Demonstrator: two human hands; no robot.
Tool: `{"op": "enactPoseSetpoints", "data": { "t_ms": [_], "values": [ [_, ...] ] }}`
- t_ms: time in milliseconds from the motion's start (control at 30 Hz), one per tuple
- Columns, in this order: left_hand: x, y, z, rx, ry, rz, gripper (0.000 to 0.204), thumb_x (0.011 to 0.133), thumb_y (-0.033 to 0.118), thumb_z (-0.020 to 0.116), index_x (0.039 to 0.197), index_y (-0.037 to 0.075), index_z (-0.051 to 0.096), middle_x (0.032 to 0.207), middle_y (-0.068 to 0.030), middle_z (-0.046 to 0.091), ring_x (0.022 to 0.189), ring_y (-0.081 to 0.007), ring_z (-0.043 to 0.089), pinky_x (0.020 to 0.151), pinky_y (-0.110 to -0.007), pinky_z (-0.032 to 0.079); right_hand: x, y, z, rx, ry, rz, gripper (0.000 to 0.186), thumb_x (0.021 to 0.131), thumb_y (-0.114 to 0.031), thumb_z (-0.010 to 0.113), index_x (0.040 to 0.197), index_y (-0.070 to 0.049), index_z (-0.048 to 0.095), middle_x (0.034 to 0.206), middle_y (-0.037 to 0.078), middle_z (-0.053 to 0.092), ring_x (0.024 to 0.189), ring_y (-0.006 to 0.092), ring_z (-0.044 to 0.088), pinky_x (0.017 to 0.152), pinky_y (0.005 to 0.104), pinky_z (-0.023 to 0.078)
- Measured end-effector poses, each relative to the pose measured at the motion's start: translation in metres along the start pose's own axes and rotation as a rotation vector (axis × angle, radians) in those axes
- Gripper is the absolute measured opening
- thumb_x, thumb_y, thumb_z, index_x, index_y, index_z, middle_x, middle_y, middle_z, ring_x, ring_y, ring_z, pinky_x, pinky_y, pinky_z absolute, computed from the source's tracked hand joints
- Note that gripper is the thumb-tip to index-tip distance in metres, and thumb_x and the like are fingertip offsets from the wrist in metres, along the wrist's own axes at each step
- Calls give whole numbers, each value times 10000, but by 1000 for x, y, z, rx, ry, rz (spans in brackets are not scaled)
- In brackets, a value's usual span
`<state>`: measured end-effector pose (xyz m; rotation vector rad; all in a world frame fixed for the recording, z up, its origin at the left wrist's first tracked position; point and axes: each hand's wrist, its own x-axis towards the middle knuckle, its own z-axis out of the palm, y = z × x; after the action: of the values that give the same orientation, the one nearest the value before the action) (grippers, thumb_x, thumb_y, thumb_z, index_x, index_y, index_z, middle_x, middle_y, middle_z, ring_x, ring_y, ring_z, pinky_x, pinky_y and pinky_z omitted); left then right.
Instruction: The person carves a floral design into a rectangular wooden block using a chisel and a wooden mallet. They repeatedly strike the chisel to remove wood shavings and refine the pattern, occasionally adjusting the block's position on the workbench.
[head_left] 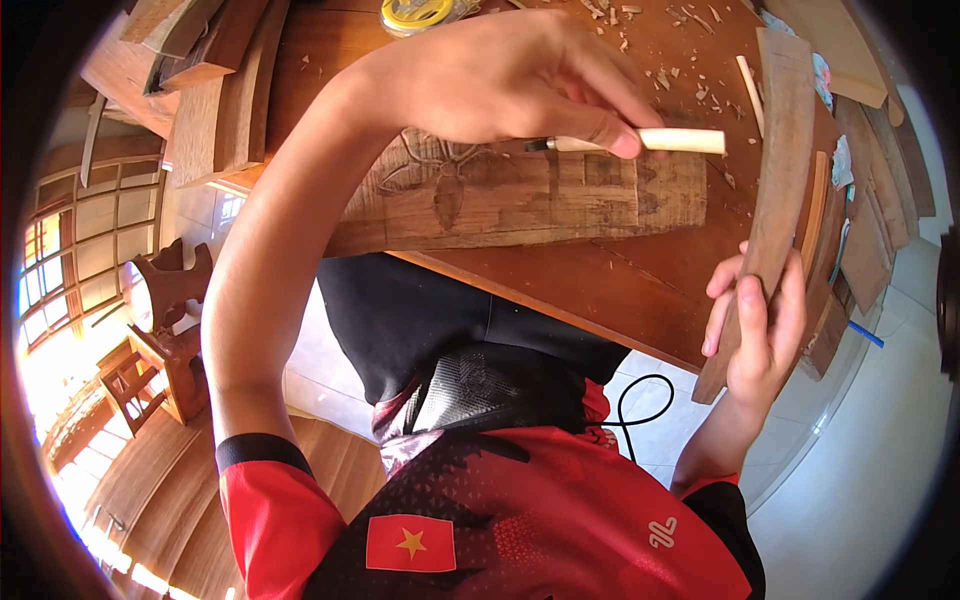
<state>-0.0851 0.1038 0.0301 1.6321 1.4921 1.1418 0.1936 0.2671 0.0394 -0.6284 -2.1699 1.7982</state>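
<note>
My left hand [520, 85] reaches over the table and pinches a carving chisel [690, 141] by its pale wooden handle. The chisel lies nearly level, its short dark metal end pointing left; the cutting edge is hard to make out. Beneath it is a thick brown wooden board [600, 205] with a flower carved [447, 185] at its left part. At the right, my right hand [755, 325] is closed around the near end of a long, flat wooden strip [783, 150], which slants away toward the far right across the table's edge.
Wood chips [690, 75] litter the far part of the reddish table [590, 270]. A yellow tape roll [415, 14] sits at the far edge, a thin pale stick [750, 95] beside the strip. Thick planks [225, 110] stand left; more boards [865, 200] lean right. A black cable [645, 382] loops below.
</note>
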Motion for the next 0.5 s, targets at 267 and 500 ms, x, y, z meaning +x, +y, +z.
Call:
{"op": "enactPoseSetpoints", "data": {
  "t_ms": [267, 500],
  "values": [
    [1, -11, -9, -132, -143, 70, 350, 1024, 322, 647, 1260, 80, 736, 1155, -120, 721, 1078, -263, 675, 930, -469, 560, -24, 0, 4, 84, 63, -54, 494, 1060, -353, 523, 1298, 72, 446, 759, 134, 585, 421, 109, 448, 428, 238, 361],
    [9, -33, 0, -94, -140, 119, 353, 1021, 312, 656, 1273, 76, 734, 1115, -125, 719, 1013, -250, 674, 875, -407, 544, -41, 6, 22, 180, 192, 93, 469, 1097, -396, 419, 1270, 37, 464, 667, 99, 527, 401, 135, 436, 400, 260, 358]
  ]
}}
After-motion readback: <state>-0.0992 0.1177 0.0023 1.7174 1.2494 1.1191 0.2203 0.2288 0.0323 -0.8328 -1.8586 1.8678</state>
